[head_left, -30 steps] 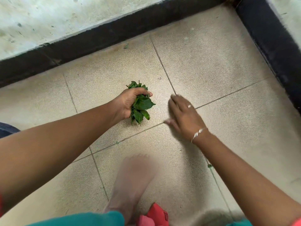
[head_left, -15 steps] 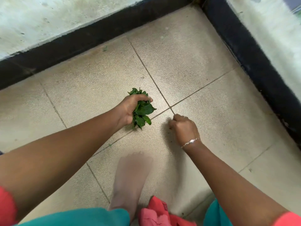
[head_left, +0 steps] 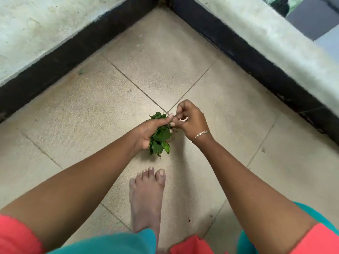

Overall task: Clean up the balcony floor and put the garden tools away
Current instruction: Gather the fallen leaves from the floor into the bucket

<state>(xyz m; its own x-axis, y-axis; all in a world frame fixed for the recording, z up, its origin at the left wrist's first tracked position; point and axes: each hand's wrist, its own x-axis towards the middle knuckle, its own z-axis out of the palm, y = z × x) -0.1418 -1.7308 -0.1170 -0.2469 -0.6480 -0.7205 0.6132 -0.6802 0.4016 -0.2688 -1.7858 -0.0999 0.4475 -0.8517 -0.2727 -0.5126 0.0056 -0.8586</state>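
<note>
Dark green leaves point(head_left: 161, 139), beige speckled floor tiles point(head_left: 91, 116) with thin grey grout lines point(head_left: 132, 82) under the leaves, black skirting band point(head_left: 55, 59) beyond, mottled off-white wall point(head_left: 36, 24), coral sleeves point(head_left: 16, 235), teal trousers point(head_left: 110, 242)

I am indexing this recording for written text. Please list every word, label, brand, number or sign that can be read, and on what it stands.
There is no readable text in this picture.
The floor tiles, the walls, the bunch of green leaves in the left hand, the bracelet and the clothing bear no letters, numbers or signs.
</note>
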